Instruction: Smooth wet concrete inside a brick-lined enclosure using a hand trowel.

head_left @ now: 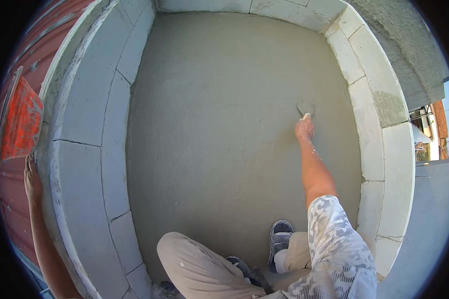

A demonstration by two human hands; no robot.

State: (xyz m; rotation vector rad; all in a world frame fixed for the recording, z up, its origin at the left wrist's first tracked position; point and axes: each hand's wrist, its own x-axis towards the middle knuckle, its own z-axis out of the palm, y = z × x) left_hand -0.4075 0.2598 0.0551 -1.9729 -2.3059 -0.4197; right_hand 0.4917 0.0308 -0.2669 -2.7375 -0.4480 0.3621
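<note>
One trowel (305, 107) pointing lengthwise away, clamped in right hand (305, 128); left hand (33, 185), grip unclear

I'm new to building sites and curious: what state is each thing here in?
Grey floor: mostly smooth, lightly streaked; wetness unclear
Trowel: held, blade at the floor
Right hand: closed around the trowel
Orange container: smeared grey
Left hand: at the container's lower edge; grip unclear
Block wall: standing, joints showing
Sandals: worn, smudged

We can pass the right hand (305, 128) leftward and forward over the floor (214, 94), but the left wall (87, 174), right wall (371, 122) and far wall (209, 5) hem us in, and our knee (177, 249) and sandal (279, 243) block the near side.
</note>
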